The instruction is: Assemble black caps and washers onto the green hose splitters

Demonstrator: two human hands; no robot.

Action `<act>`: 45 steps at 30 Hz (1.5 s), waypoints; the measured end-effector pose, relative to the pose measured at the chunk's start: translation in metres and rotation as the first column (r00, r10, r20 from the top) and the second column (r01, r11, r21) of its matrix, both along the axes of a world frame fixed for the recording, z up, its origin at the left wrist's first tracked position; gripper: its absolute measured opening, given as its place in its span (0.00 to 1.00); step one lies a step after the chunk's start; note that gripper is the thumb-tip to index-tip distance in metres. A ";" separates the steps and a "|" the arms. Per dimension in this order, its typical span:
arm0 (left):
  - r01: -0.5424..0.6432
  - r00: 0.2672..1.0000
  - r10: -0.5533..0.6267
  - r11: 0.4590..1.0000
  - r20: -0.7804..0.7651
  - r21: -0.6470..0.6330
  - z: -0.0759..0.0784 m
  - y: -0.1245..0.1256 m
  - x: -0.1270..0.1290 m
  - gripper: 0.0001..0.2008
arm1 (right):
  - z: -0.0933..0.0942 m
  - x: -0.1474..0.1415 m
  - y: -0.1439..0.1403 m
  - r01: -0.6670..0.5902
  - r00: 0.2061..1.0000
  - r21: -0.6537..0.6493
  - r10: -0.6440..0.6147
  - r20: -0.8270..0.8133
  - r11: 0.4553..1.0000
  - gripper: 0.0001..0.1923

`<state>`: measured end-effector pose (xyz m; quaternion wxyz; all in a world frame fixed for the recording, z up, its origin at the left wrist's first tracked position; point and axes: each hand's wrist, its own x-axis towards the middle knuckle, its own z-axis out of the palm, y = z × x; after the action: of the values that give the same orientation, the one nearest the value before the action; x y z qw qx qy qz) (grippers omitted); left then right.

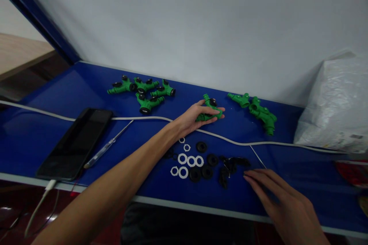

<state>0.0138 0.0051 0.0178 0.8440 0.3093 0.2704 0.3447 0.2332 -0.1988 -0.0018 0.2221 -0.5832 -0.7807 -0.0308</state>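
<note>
My left hand (192,118) reaches across the blue table (57,122) and closes around a green plastic hose splitter (211,108) with a black knob on top. My right hand (283,203) lies flat on the table near the front edge, fingers spread, its fingertips next to a pile of small black parts (231,166). White rings (186,160) and black round caps (205,160) lie scattered between my two arms.
Several finished green splitters (143,91) lie at the back left, and two more green pieces (258,110) at the back right. A white cable (230,139) crosses the table. A dark phone (76,143) and a screwdriver (107,146) lie left. A plastic bag (336,107) stands at the right.
</note>
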 end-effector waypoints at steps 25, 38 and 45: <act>0.045 0.994 -0.042 0.999 -0.105 0.022 0.001 -0.004 0.002 0.18 | 0.039 -0.075 0.105 0.058 0.464 -0.283 -0.277 -0.842 0.957 0.09; 0.042 0.994 -0.038 0.999 -0.099 0.034 -0.010 -0.001 0.006 0.14 | 0.026 -0.086 0.126 0.085 0.425 -0.262 -0.273 -0.863 0.961 0.09; 0.045 0.993 -0.039 0.998 -0.114 0.046 -0.006 -0.003 0.007 0.13 | 0.023 -0.084 0.123 0.045 0.467 -0.267 -0.256 -0.846 0.963 0.09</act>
<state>0.0205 0.0025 0.0116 0.8265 0.3546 0.3029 0.3153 0.1490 -0.0762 0.0209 0.5224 -0.6037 -0.5023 0.3321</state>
